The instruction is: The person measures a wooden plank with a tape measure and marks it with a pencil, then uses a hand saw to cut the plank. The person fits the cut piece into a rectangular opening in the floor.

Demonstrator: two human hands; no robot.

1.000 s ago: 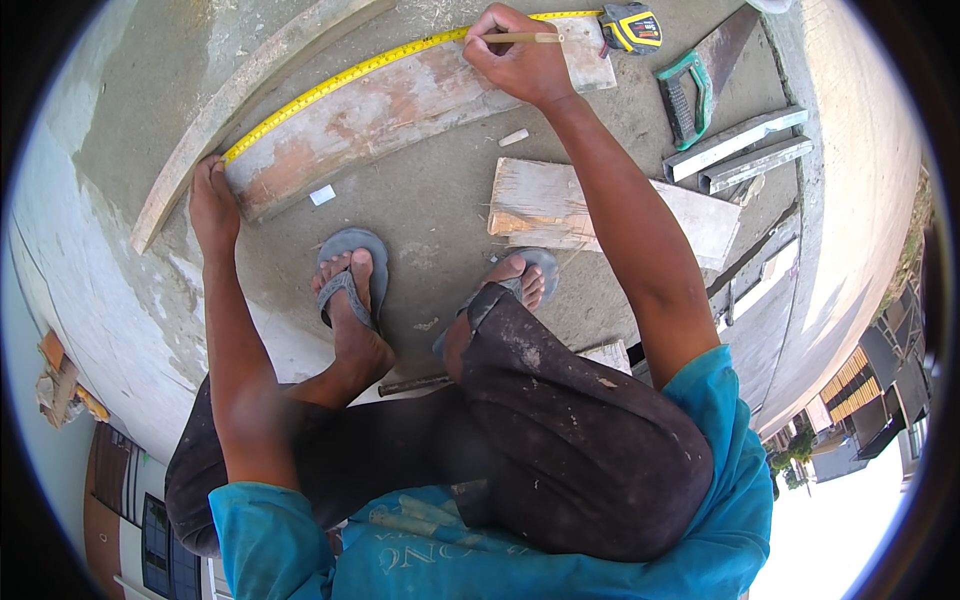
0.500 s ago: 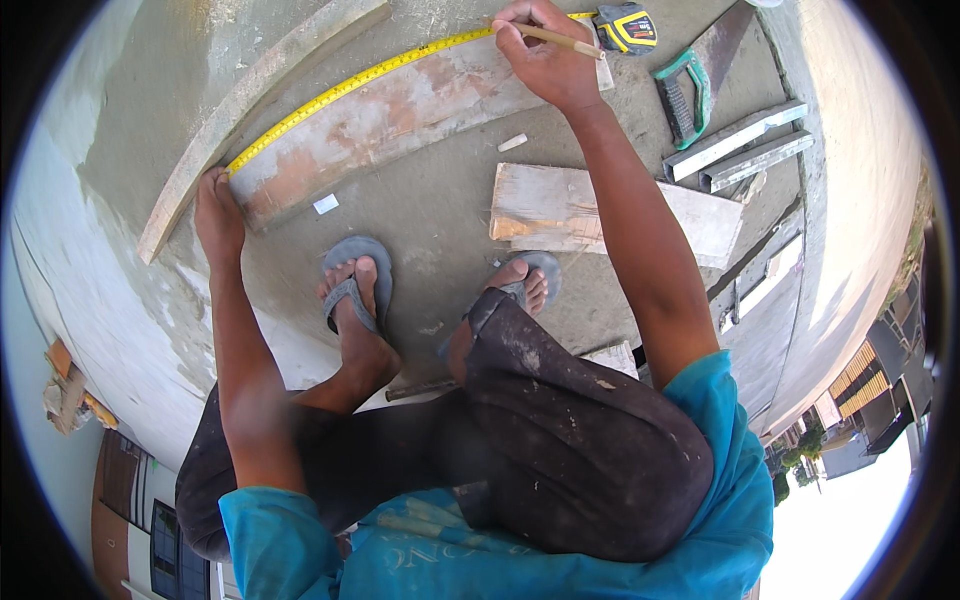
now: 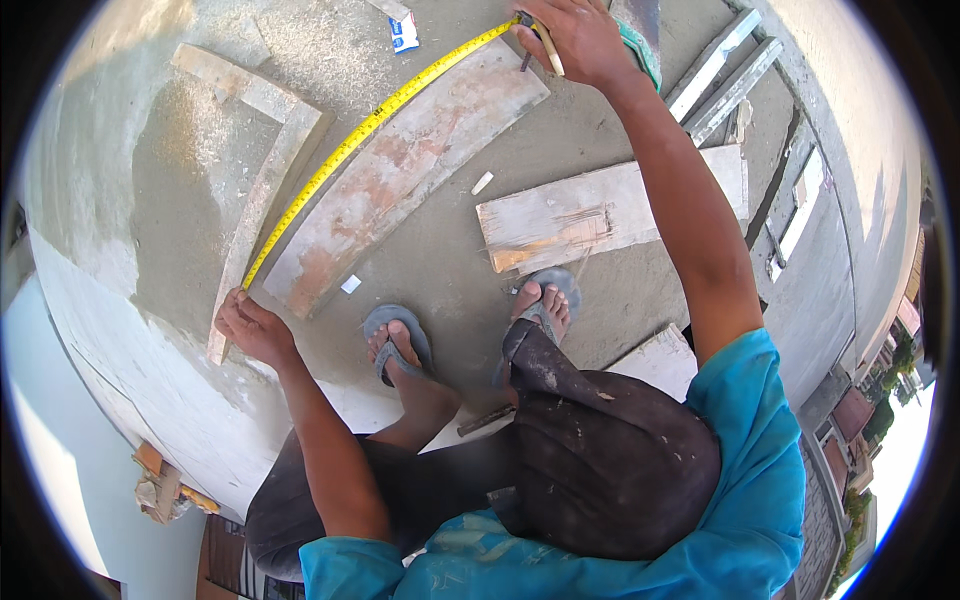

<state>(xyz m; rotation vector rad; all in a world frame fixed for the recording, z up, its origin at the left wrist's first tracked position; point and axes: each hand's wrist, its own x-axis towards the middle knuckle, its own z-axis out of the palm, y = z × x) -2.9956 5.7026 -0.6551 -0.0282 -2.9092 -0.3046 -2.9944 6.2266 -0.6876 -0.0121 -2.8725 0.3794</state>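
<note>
A yellow tape measure blade (image 3: pixel 350 143) stretches in a curve between my hands. My left hand (image 3: pixel 258 328) pinches its near-left end, beside the end of an angled wooden piece (image 3: pixel 262 190). My right hand (image 3: pixel 585 42) is closed at the far end of the blade, with a light wooden pencil (image 3: pixel 549 48) between its fingers. Whether it also grips the tape's case is hidden. Just on the near side of the blade, a worn plank (image 3: pixel 400 165) with reddish stains lies on the concrete. Past my right wrist shows part of a saw's green handle (image 3: pixel 641 57).
A shorter board (image 3: pixel 560 222) with a splintered end lies under my right forearm. Two metal channels (image 3: pixel 712 65) lie at the far right. Sawdust (image 3: pixel 320 60) and a small blue-white packet (image 3: pixel 404 34) are at the back. My sandalled feet (image 3: pixel 400 345) stand near the planks.
The view has shifted, showing more floor at the left. The blade now stands apart from the plank's far edge, toward the angled wood. The tape's yellow-black case no longer shows beside my right hand.
</note>
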